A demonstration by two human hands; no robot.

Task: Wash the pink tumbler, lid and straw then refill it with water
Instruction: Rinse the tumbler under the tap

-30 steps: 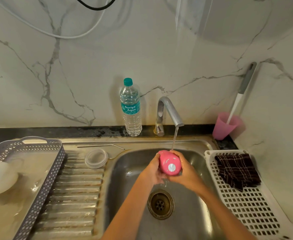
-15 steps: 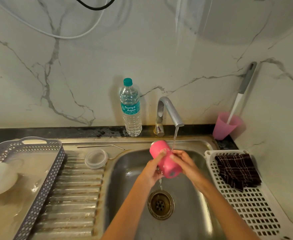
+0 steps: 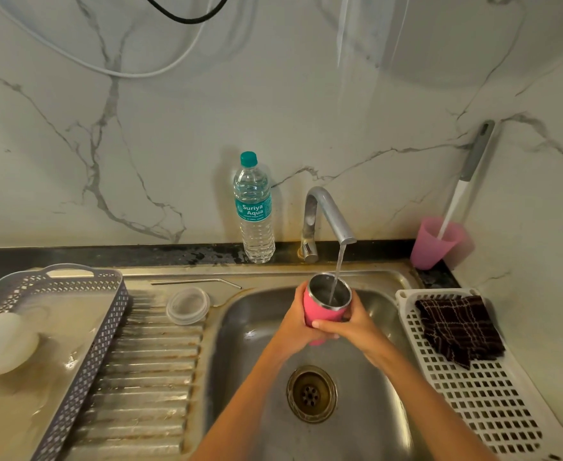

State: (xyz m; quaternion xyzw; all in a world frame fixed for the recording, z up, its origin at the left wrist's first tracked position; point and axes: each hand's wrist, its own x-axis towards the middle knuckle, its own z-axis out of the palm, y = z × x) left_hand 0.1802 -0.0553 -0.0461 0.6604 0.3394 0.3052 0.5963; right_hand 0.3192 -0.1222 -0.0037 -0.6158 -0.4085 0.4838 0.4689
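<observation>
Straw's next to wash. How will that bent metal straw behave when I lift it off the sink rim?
Probably stiff: the straw looks like thin steel with a crisp bend. Likely light. Lying flat on the sink rim, it may be hard to pinch and could slide; the bend should hinder rolling.

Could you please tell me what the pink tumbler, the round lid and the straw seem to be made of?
The tumbler looks like steel: shiny grey inside and rim, matte pink coating outside. The lid seems clear plastic, translucent and faintly glossy. The straw is probably metal: thin, silvery, bent.
</observation>
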